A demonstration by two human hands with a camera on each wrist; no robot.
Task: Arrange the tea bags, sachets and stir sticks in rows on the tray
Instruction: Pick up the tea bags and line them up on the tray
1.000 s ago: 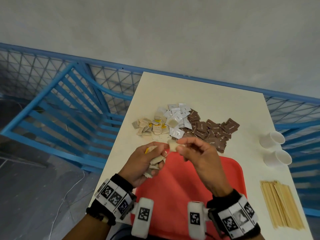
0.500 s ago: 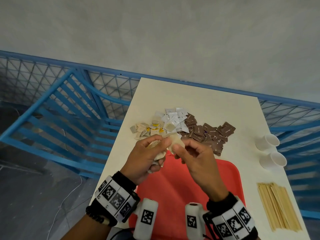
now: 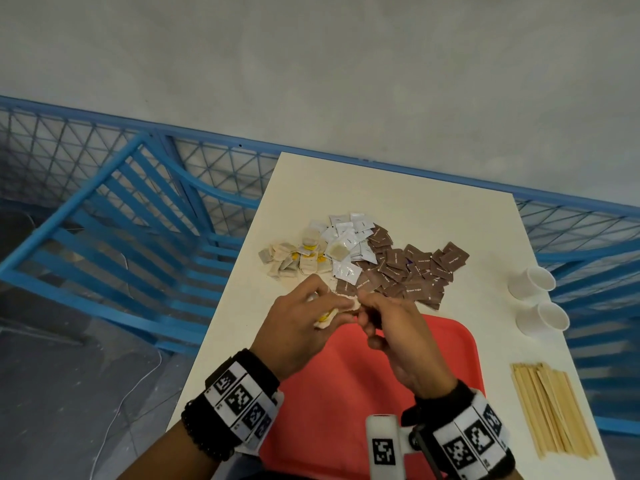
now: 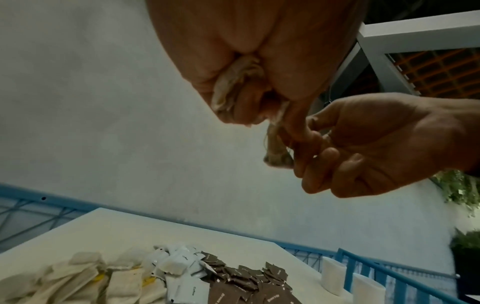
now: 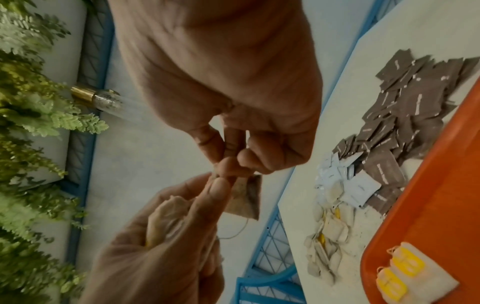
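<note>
Two hands raised together above the far edge of a red tray [image 3: 450, 344] on a cream desk [image 3: 398, 188]. Left hand [image 3: 298, 327] clenched around a small bunch of tea bags [image 4: 233, 88], fingers curled over them, a yellow tag peeking out beneath. Right hand [image 3: 398, 337] pinching one single tea bag [image 5: 246, 197] between thumb and fingertips, just at the left hand's fingertips, so both hands touch the same bag; a thin string dangling below it in the right wrist view.

On the desk beyond the hands, three heaps lying side by side and overlapping at their edges: loose tea bags pile [image 3: 294, 258] to the left, white sachets [image 3: 349, 237] in the middle, brown sachets [image 3: 408, 268] to the right, nearest ones just beside the tray's far rim. One tea bag resting on top of the white heap.

On the tray, visible only in the right wrist view, two placed tea bags [image 5: 405, 273] with yellow tags, lying side by side near the left rim.

Right of the tray, a flat bundle of wooden stir sticks [image 3: 550, 410] lying on the desk, apart from the tray. Farther back on the same side, two white paper cups [image 3: 535, 299] tipped on their sides, just beside each other.

Blue metal railing [image 3: 138, 216] behind and around the desk, grey wall beyond.
</note>
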